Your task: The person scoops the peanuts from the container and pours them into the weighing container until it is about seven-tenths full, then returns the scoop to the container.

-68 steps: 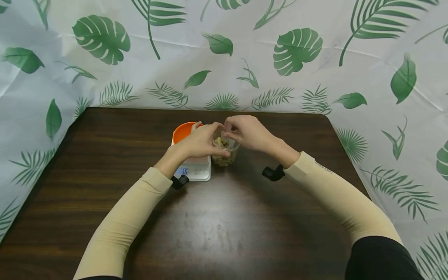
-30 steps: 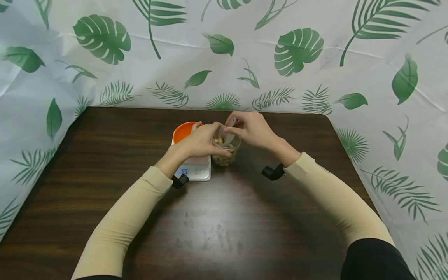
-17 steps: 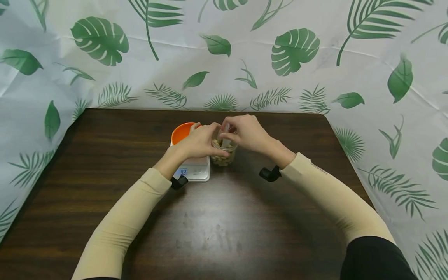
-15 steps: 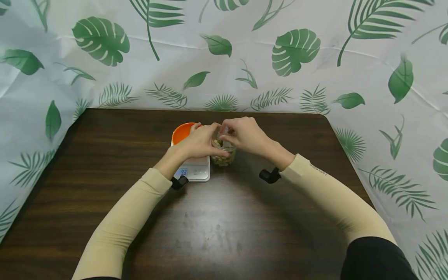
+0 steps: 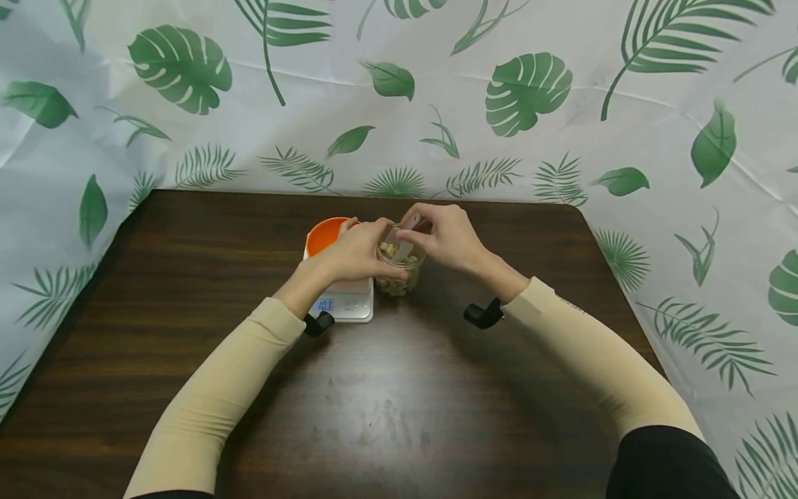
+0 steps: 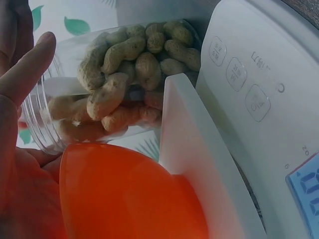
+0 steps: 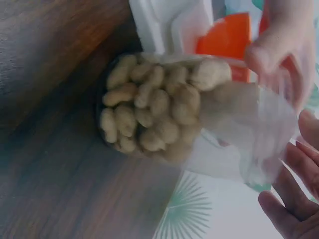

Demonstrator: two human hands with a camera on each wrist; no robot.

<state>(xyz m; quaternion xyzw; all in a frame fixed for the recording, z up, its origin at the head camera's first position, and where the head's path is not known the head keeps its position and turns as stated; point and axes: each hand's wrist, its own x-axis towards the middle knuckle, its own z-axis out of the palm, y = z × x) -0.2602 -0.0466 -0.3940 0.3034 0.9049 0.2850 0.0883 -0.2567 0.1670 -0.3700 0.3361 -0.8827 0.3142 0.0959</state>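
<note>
A clear jar (image 5: 399,284) with peanuts (image 7: 149,109) in it stands close against the right side of a white kitchen scale (image 5: 357,310). My left hand (image 5: 355,253) reaches across the scale and grips the jar near its mouth, thumb at the near side. An orange bowl (image 5: 323,235) sits on the scale, partly hidden behind that hand. From the right, my right hand (image 5: 450,232) pinches a translucent plastic scoop (image 5: 405,246) tilted down into the jar. In the right wrist view the scoop (image 7: 239,107) reaches to the peanuts, and the picture is blurred.
The scale's lit display (image 5: 325,305) faces the near side. All of this stands towards the back of a dark wooden table (image 5: 374,416). A leaf-printed sheet (image 5: 249,125) hangs along the table's back edge.
Over the last half second my right hand has moved slightly up and right, tilting the scoop in the jar. My left hand stays on the jar. The display's number has risen.
</note>
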